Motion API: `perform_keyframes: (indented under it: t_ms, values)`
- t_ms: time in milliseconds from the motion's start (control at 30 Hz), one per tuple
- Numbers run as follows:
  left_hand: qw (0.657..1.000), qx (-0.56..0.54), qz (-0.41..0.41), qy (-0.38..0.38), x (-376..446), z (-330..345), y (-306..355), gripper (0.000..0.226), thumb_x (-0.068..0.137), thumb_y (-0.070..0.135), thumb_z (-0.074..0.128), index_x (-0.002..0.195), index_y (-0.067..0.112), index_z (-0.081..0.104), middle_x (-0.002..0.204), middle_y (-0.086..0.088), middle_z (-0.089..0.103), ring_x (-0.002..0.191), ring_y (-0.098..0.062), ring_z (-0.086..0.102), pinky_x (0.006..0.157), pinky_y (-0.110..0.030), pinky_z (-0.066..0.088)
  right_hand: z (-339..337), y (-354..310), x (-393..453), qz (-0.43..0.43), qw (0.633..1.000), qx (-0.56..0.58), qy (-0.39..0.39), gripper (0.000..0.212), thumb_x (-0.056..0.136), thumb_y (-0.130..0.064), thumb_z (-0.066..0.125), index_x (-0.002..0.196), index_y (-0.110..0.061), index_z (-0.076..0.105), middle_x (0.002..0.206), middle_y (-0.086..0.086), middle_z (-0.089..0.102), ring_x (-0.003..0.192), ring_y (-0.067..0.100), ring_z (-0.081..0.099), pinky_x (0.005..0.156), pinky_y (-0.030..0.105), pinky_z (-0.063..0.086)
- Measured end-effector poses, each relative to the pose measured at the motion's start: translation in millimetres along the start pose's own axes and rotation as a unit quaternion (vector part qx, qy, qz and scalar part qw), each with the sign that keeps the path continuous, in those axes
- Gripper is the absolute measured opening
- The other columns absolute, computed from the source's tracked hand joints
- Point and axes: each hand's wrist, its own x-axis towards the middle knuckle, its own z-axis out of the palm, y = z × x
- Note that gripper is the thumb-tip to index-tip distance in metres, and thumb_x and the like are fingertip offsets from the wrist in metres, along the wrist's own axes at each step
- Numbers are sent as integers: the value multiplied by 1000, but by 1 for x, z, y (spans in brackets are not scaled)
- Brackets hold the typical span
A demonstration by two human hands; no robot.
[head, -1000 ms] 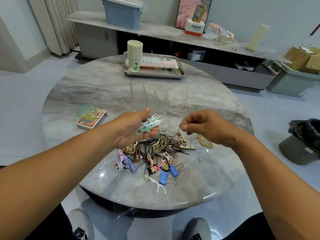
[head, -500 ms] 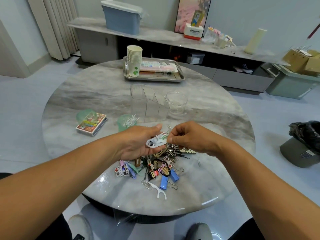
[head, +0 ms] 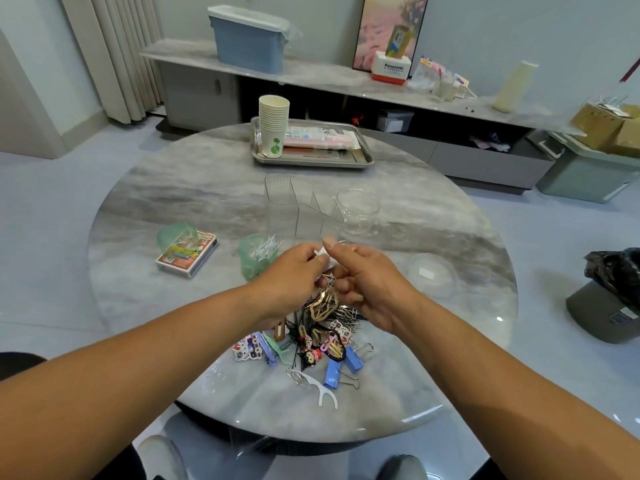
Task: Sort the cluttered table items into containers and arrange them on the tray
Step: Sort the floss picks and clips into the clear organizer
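Observation:
My left hand and my right hand meet above a heap of clips and pins on the round marble table. Between the fingertips of both hands shows a bit of the white floss picks; the rest is hidden by the fingers. The left hand grips them, and the right thumb and fingers pinch at the same bundle. One white floss pick lies loose near the front edge. A green cup holding floss picks stands just left of my hands. A clear divided holder and a clear jar stand behind.
A steel tray at the far side carries a stack of paper cups and flat packets. A card box with a green lid on it lies at the left. A clear lid lies at the right. Blue binder clips sit in the heap.
Both hands have risen and come together, away from the heap toward the clear holder. The floss picks, fanned out in my left hand before, are now mostly covered by both hands' fingers.

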Motion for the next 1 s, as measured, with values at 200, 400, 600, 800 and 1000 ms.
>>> perform_keyframes:
  t_ms: [200,400,600,800,1000]
  values:
    - [979,188,79,2,-6,4,3,33,108,36,40,140,28,42,98,3,63,68,-1,53,50,-14,38,7,5,8,-27,995,96,25,22,91,-23,74,89,-11,56,62,2,49,38,5,34,32,17,22]
    - [959,244,147,-7,-3,-9,9,34,109,30,37,142,23,36,116,7,58,102,-12,57,71,-7,40,15,5,12,-20,995,101,-8,31,90,-31,75,76,-10,56,68,4,52,41,4,33,34,17,22]
    - [955,271,116,-38,0,-19,13,58,107,37,40,160,32,16,120,-5,64,108,-18,64,76,-20,43,11,3,14,-58,997,56,-6,28,94,-29,72,79,-13,55,64,4,46,40,6,37,36,19,24]
    - [956,245,157,-48,3,-27,14,13,108,32,41,119,34,47,74,13,51,59,5,50,55,-10,39,15,0,14,-80,994,73,-11,28,89,-31,76,84,-13,56,61,2,48,39,6,36,35,18,25]
    - [943,282,156,-83,1,-22,8,33,108,38,40,140,36,39,86,17,56,64,20,51,55,-8,36,13,3,13,-98,994,34,20,24,94,-30,71,95,-11,56,60,6,48,38,8,33,36,20,26]
